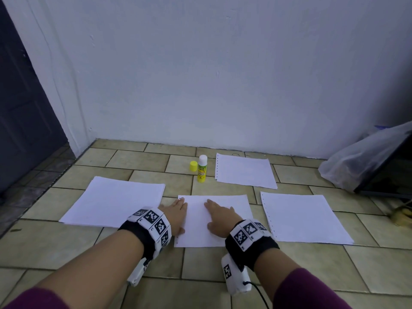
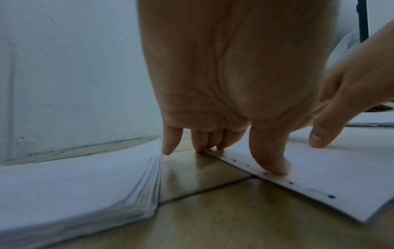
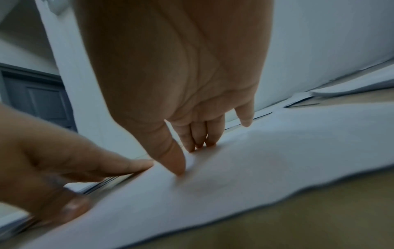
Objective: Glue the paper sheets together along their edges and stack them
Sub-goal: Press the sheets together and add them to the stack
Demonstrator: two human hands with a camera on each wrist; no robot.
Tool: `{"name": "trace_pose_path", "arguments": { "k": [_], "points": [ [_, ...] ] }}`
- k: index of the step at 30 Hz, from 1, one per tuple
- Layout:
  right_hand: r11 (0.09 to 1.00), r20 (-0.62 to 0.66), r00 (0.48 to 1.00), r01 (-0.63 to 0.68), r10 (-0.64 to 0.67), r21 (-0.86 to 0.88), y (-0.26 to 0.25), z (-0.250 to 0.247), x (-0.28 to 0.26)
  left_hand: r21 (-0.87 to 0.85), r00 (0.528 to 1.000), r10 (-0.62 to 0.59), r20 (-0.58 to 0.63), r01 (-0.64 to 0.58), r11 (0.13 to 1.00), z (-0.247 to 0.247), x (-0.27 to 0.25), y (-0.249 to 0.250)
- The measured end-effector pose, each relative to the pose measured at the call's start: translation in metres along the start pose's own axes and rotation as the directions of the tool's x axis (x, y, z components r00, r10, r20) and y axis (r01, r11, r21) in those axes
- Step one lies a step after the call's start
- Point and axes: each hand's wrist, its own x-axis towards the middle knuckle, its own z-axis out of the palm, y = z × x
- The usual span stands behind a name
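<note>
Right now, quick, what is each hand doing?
Left hand: open, fingers flat, pressing the left edge of the middle paper sheet.
Right hand: open, flat on the same sheet, holding nothing.

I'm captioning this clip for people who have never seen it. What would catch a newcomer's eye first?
Both hands press flat on the middle sheet on the tiled floor: the left hand at its punched left edge, the right hand nearer the centre. Behind it an uncapped yellow glue stick stands upright, its yellow cap beside it. A thick paper stack lies to the left.
</note>
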Motion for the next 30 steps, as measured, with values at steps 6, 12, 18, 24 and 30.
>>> {"name": "trace_pose_path", "arguments": {
  "k": [6, 12, 18, 24, 30],
  "points": [
    [0.985, -0.042, 0.984, -0.173, 0.174, 0.027, 0.056, -0.015, -0.012, 0.023, 1.000, 0.015, 0.024, -0.015, 1.000, -0.002, 0.005, -0.007],
    [0.976, -0.110, 0.970, -0.220, 0.218, -0.001, 0.083, -0.020, -0.013, 0.040, 0.997, 0.070, -0.040, -0.068, 0.997, -0.015, 0.006, -0.016],
    [0.989, 0.075, 0.986, -0.146, 0.148, -0.029, 0.088, -0.035, -0.027, 0.011, 0.997, 0.035, -0.067, -0.035, 0.999, -0.011, 0.010, -0.023],
    [0.990, 0.088, 0.989, -0.116, 0.123, -0.080, 0.079, -0.028, -0.033, 0.041, 0.994, 0.007, -0.113, -0.002, 0.999, -0.011, 0.009, -0.017],
    [0.977, 0.061, 0.991, -0.110, 0.122, -0.181, 0.073, -0.027, -0.032, 0.093, 0.996, -0.007, -0.089, 0.015, 0.996, -0.003, 0.013, -0.023]
  ]
}}
